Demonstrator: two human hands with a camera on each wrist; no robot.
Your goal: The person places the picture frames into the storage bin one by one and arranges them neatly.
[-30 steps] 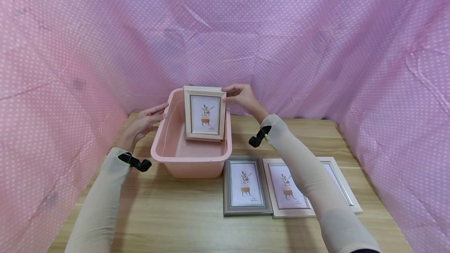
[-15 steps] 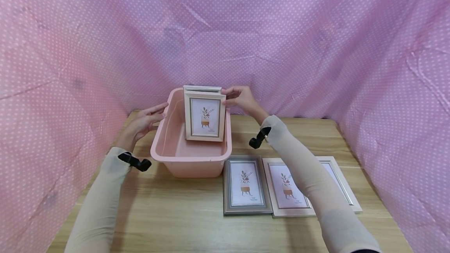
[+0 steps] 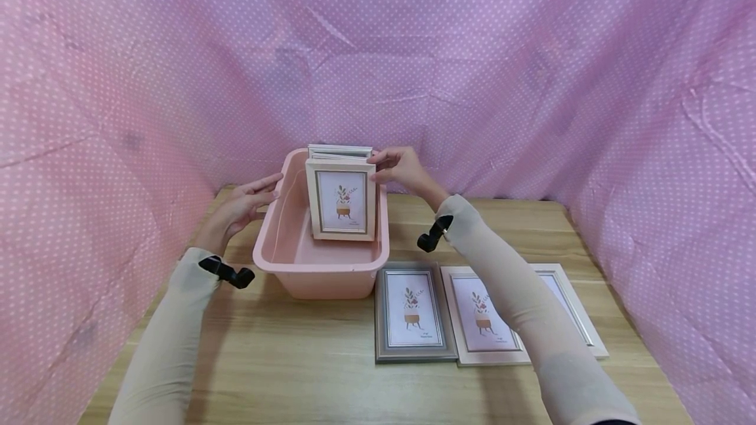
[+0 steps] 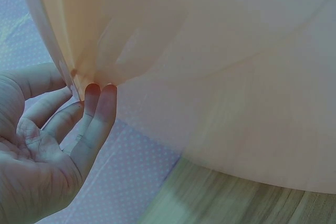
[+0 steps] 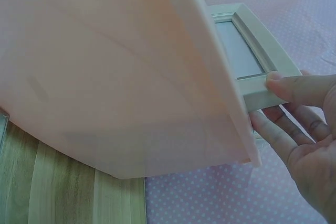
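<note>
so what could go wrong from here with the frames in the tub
The right hand pinches the front frame near one upper corner, so it might twist or slip. The frames behind it stand on edge in the pink tub and could topple forward if knocked.

- tub (image 3: 331, 286): plain light pink
- front frame (image 3: 342, 203): cream, greyish inner line; white print with green, orange
- flat frame (image 3: 416, 312): grey-brown, silver inner edge
- table (image 3: 295, 372): yellow-brown wood grain
- cloth (image 3: 378, 51): pink-lilac, white polka dots
- sleeves (image 3: 159, 340): beige
- half-hidden frame (image 3: 493, 357): whitish, maybe pink-tinged
</note>
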